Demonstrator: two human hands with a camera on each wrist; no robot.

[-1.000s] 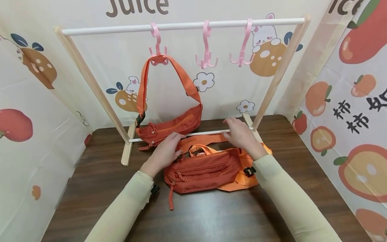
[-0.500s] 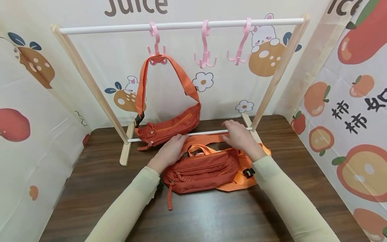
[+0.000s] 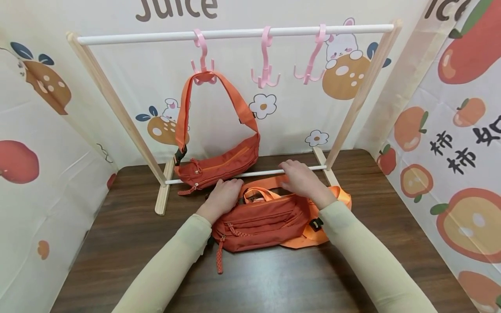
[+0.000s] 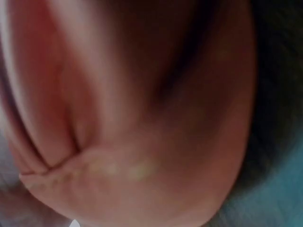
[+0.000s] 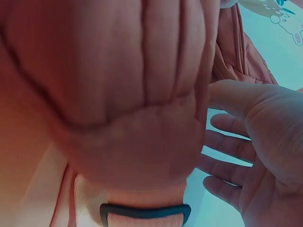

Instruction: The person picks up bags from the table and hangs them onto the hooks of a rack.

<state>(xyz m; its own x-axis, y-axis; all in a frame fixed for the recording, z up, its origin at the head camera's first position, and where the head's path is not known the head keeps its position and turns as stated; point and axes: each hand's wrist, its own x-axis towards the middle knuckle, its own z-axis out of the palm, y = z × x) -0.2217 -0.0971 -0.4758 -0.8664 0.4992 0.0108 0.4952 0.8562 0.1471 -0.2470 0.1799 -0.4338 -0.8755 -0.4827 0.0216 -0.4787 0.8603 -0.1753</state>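
A rust-red waist bag [image 3: 262, 221] with orange straps lies on the dark wooden table. My left hand [image 3: 225, 198] rests at the bag's upper left corner, by one end of its wide orange strap [image 3: 264, 183]; its fingertips are hidden. Over the other part of that strap lies my right hand [image 3: 305, 181]. In the right wrist view the fingers of the right hand [image 5: 265, 142] are apart and fairly straight beside the red bag [image 5: 142, 146]. Only blurred red bag fabric [image 4: 128, 179] fills the left wrist view.
A wooden rack with a white top rail [image 3: 231, 34] stands behind. A second red bag [image 3: 219, 165] hangs by its strap from the left pink hook [image 3: 202, 54]. Two more pink hooks, the middle hook [image 3: 266, 58] and right hook [image 3: 313, 56], carry nothing.
My right hand has moved left along the strap, toward the bag. My left hand has shifted slightly right and nearer to me. The lying bag has barely moved.
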